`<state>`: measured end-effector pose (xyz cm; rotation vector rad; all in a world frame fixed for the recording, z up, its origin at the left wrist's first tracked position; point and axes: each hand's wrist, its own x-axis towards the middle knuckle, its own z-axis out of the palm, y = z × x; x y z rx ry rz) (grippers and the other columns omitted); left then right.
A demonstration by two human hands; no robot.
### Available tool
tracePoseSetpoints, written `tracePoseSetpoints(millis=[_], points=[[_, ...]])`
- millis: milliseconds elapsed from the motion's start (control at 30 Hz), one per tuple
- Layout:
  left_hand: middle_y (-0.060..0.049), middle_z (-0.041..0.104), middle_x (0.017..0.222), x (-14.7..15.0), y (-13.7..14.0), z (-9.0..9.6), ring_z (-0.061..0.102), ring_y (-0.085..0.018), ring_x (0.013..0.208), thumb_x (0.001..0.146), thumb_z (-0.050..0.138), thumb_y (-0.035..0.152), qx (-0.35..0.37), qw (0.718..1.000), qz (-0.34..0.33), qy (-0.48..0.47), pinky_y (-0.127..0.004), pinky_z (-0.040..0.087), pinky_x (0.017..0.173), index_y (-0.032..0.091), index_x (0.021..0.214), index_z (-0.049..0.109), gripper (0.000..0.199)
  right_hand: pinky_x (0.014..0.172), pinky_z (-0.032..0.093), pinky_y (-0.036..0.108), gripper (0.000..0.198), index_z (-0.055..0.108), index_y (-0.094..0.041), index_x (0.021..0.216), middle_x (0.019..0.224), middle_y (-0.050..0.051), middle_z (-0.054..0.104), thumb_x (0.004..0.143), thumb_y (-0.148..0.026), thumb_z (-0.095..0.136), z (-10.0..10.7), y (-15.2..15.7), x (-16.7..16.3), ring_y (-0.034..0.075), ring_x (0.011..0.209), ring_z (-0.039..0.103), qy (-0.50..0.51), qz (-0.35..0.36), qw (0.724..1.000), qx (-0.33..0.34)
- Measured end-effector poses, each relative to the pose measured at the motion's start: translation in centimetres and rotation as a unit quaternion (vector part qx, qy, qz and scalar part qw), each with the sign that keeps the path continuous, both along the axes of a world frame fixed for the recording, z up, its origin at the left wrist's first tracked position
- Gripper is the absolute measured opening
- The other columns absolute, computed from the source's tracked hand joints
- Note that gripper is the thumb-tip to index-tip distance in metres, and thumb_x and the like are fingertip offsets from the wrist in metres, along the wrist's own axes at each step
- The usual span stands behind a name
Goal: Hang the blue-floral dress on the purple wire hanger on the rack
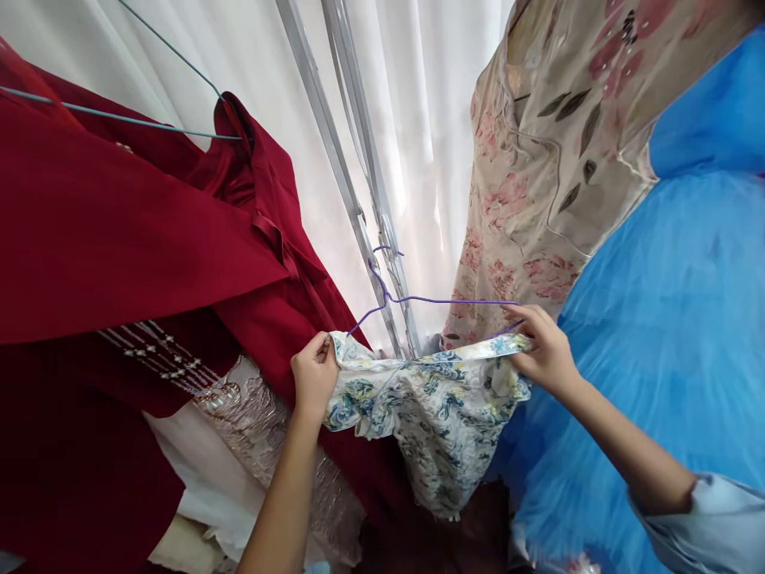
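Note:
A white dress (442,430) with a blue and yellow floral print hangs in front of me, its lower part dropping out of sight. Through its neckline runs a purple wire hanger (430,300), whose hook is up by the metal poles. My left hand (315,375) pinches the garment's left upper corner, fingers closed. On the opposite side my right hand (547,351) grips the right upper corner, with the hanger's right end at its fingers. Between both hands the top edge is stretched nearly straight.
Dark red garments (149,215) hang on the left from a green wire hanger (137,119). Metal poles (340,119) stand before a white curtain (418,104). To the right hang a beige floral dress (526,199) and a blue tulle dress (669,319).

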<state>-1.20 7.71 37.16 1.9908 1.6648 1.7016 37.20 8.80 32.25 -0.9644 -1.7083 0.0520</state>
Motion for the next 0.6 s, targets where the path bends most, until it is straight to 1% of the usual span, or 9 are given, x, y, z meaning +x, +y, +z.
tracePoseSetpoints(millis=[67,133,167,233,300,367,467,533,600], points=[[0.003,0.044,0.060,0.1,-0.1,0.0,0.047,-0.010,0.057,0.087,0.054,0.022,0.009,1.000,0.004,0.002,-0.017,0.036,0.052,0.017,0.064,0.046,0.025,0.066,0.050,0.030,0.062,0.054,-0.020,0.128,0.116,0.012,0.059,0.067,-0.014,0.061,0.5,0.0,0.2,0.020,0.078,0.061,0.017,-0.002,1.000,0.026],[0.003,0.043,0.059,-0.1,-0.2,0.1,0.046,-0.009,0.057,0.087,0.053,0.023,0.017,1.000,0.006,0.006,-0.016,0.034,0.052,0.017,0.064,0.047,0.025,0.065,0.050,0.028,0.064,0.051,-0.019,0.133,0.117,0.012,0.060,0.069,-0.016,0.062,1.0,-0.2,0.6,0.017,0.073,0.061,0.002,0.013,1.000,0.011],[0.003,0.043,0.059,-0.3,-0.2,0.2,0.045,-0.009,0.056,0.087,0.053,0.023,0.020,1.000,0.010,0.010,-0.017,0.034,0.052,0.016,0.064,0.048,0.025,0.063,0.048,0.027,0.063,0.051,-0.018,0.134,0.111,0.011,0.063,0.073,-0.017,0.062,1.2,-0.3,0.9,0.015,0.067,0.059,-0.027,0.026,0.999,-0.013],[0.003,0.043,0.060,-0.7,-0.1,0.4,0.046,-0.009,0.057,0.086,0.054,0.023,0.024,0.999,0.020,0.016,-0.017,0.035,0.053,0.016,0.064,0.050,0.023,0.056,0.042,0.024,0.049,0.057,-0.017,0.131,0.084,0.004,0.065,0.082,-0.021,0.057,1.6,-0.6,1.6,0.012,0.055,0.051,-0.087,0.045,0.993,-0.063],[0.003,0.044,0.060,-1.1,-0.1,0.5,0.046,-0.009,0.057,0.085,0.055,0.023,0.023,0.999,0.026,0.012,-0.017,0.035,0.054,0.015,0.064,0.052,0.022,0.049,0.034,0.023,0.035,0.065,-0.015,0.121,0.056,-0.004,0.051,0.090,-0.026,0.052,2.1,-0.7,2.1,0.010,0.045,0.038,-0.115,0.048,0.988,-0.093],[0.003,0.045,0.060,-1.5,-0.1,0.4,0.048,-0.010,0.058,0.084,0.055,0.023,0.019,0.999,0.026,0.007,-0.017,0.036,0.054,0.015,0.065,0.054,0.021,0.047,0.029,0.023,0.030,0.070,-0.014,0.111,0.048,-0.007,0.040,0.093,-0.031,0.053,3.0,-0.7,2.4,0.009,0.043,0.032,-0.116,0.055,0.986,-0.111],[0.001,0.053,0.065,-2.4,-0.2,-0.1,0.053,-0.012,0.064,0.085,0.055,0.025,0.004,0.999,0.033,0.008,-0.018,0.040,0.059,0.015,0.071,0.059,0.018,0.048,0.031,0.023,0.028,0.071,-0.015,0.091,0.054,-0.004,0.049,0.092,-0.040,0.059,4.6,-0.1,2.3,0.010,0.049,0.041,-0.072,0.122,0.975,-0.173],[-0.001,0.061,0.071,-3.0,0.0,-0.9,0.058,-0.015,0.070,0.086,0.056,0.027,-0.017,0.999,0.030,-0.004,-0.020,0.044,0.064,0.015,0.078,0.063,0.017,0.050,0.035,0.022,0.033,0.069,-0.014,0.085,0.062,0.000,0.059,0.090,-0.046,0.061,5.4,0.8,1.8,0.012,0.054,0.050,0.005,0.199,0.944,-0.262],[-0.003,0.067,0.080,-3.5,0.2,-1.8,0.063,-0.018,0.077,0.086,0.056,0.031,-0.041,0.999,0.014,-0.027,-0.022,0.047,0.069,0.014,0.086,0.066,0.019,0.051,0.040,0.023,0.037,0.067,-0.014,0.084,0.067,0.002,0.064,0.086,-0.051,0.066,5.4,2.1,0.8,0.014,0.056,0.056,0.103,0.287,0.883,-0.355]])
